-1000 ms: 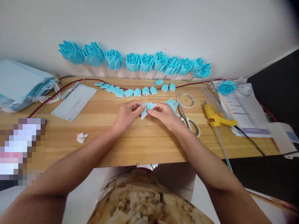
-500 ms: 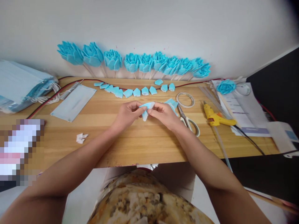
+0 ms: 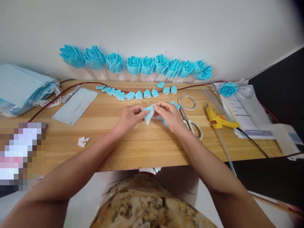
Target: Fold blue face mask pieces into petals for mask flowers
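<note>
Blue-and-white, thin, pointed fabric piece [image 3: 148,117], pinched over the light-brown wooden bench [image 3: 135,148] by the left hand [image 3: 130,117] and right hand [image 3: 169,116] close together, should fold cleanest with edges aligned and gentle tension.

Blue piece [image 3: 148,117]: partly hidden by the hands [image 3: 129,117]. Tabletop [image 3: 133,145], left front corner: object [image 3: 21,155], pixelated, cropped by the frame. Left back corner: stack [image 3: 21,85], likewise cropped. Right end: papers [image 3: 254,115], print illegible.
</note>
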A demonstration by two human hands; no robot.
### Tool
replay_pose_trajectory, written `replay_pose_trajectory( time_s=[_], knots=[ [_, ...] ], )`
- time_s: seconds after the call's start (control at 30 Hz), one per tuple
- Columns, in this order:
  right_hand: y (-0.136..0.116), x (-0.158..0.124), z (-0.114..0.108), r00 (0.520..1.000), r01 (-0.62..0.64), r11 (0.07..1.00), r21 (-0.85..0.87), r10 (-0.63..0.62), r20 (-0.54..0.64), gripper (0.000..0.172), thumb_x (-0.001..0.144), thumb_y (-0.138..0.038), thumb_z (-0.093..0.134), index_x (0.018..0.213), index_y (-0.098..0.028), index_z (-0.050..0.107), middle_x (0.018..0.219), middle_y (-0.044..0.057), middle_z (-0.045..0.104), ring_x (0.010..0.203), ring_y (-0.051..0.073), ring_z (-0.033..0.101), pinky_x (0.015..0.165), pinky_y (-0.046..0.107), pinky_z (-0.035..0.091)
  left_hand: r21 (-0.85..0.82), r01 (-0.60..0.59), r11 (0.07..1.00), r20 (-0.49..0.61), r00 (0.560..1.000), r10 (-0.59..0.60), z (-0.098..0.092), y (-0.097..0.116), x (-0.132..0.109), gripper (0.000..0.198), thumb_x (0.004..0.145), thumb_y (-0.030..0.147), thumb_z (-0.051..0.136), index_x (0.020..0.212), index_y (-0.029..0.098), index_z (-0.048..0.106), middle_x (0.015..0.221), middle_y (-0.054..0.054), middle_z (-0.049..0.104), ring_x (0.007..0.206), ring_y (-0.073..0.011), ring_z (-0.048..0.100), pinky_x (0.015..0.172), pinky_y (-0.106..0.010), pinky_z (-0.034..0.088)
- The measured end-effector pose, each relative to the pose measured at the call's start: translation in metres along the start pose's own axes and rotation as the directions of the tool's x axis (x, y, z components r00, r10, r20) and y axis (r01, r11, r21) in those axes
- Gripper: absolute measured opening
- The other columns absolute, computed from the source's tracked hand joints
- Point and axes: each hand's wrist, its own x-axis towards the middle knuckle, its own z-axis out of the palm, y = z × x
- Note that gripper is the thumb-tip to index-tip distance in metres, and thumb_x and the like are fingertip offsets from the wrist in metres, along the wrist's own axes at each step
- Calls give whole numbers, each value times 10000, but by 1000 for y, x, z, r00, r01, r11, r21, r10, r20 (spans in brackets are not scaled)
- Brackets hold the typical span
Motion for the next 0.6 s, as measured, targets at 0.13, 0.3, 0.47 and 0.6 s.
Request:
replay_pose_trajectory(
  time_s=[0.13,0.3,0.47,0.6],
  knots=[
    [3,1,-3,978,198,961,-193,-208,-31,219,893,-321,607,1079,-248,698,1068,37,749,975,196,692,839,359,578,-96,36,995,-45,998,-41,-2,-1,4,260,758,383,797,671,175,669,574,14,637,520,-89,529,542,-229,440],
    [5,0,-1,807,547,615,-567,-567,164,497,836,-96,586,1282,-311,622,1389,54,647,1317,265,572,1100,506,482,-267,51,962,-94,992,-78,-4,-6,8,269,748,396,824,691,166,696,638,-1,657,570,-92,560,558,-229,445],
    [9,0,2,726,622,435,-651,-632,271,425,866,-64,600,1180,-342,669,1453,31,582,1363,282,511,1141,553,420,-366,70,928,-72,992,-103,-5,-9,8,283,749,392,848,695,162,692,663,2,654,600,-87,572,575,-218,446],
    [8,0,2,756,594,479,-646,-607,246,194,927,-180,647,974,-349,729,1422,2,595,1366,287,489,1127,564,415,-369,61,928,-81,992,-97,-4,-9,6,278,735,381,862,693,166,692,646,17,632,599,-82,555,581,-213,446]
  ],
)
